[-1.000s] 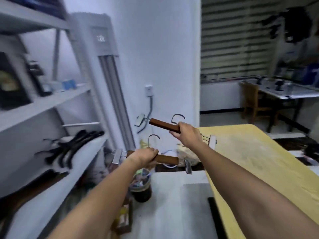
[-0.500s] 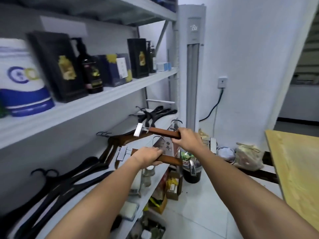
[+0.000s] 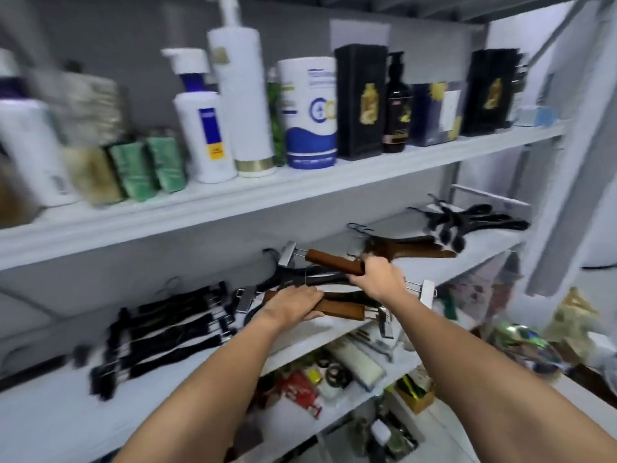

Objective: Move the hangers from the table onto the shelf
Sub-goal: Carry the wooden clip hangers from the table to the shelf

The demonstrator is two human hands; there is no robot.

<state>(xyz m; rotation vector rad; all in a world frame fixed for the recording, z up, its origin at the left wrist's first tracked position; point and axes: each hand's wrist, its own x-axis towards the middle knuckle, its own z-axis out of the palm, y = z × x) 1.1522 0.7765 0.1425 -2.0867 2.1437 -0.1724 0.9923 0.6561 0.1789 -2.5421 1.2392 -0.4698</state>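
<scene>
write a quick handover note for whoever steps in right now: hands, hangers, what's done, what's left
Left hand grips one wooden clip hanger by its bar; right hand grips a second clip hanger, slightly higher.
Both are held over the middle shelf, above black hangers; neither is set down.
Done: black clip hangers and wooden hangers lie on that shelf.
Left: lay these two down and let go. The table is out of view, so I cannot tell if more wait there.
</scene>
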